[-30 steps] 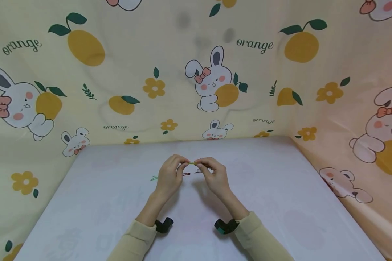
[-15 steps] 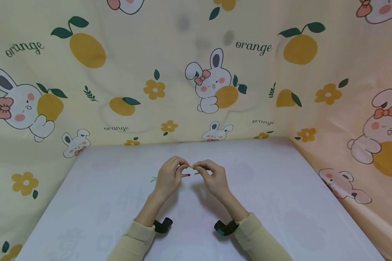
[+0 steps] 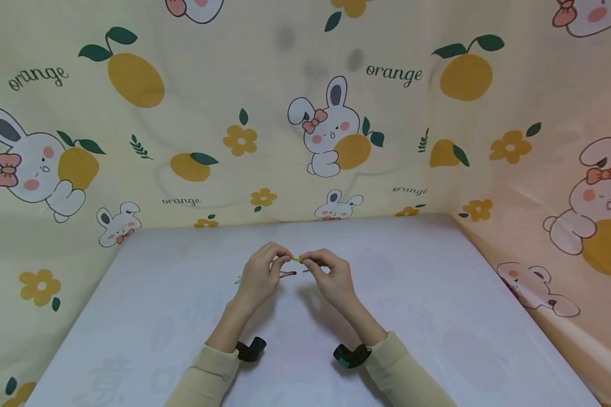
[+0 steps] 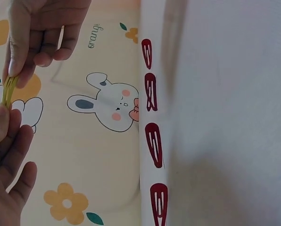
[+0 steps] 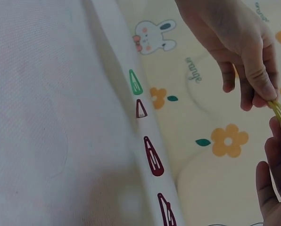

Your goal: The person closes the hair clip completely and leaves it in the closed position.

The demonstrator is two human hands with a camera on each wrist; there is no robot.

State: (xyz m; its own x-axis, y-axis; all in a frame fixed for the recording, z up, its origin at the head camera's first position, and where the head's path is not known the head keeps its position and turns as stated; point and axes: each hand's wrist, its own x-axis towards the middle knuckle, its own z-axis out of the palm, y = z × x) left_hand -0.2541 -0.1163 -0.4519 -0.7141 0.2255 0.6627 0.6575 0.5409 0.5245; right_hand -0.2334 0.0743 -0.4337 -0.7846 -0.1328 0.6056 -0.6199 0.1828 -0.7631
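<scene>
Yellow snap hair clip is in air above white table, between two hands. Left hand pinches one end between thumb and finger; right hand pinches other end likewise. On table lie dark red clips and green clip. If either pinch loosens, small clip possibly springs away.

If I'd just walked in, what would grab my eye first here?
Probably the backdrop cloth, printed with big bunnies and oranges, which fills the upper part of the head view. Next come the left hand and right hand, pinching a small yellow hair clip between them over the white table. On that table, the left wrist view shows dark red clips in a row, and the right wrist view a green clip.
</scene>
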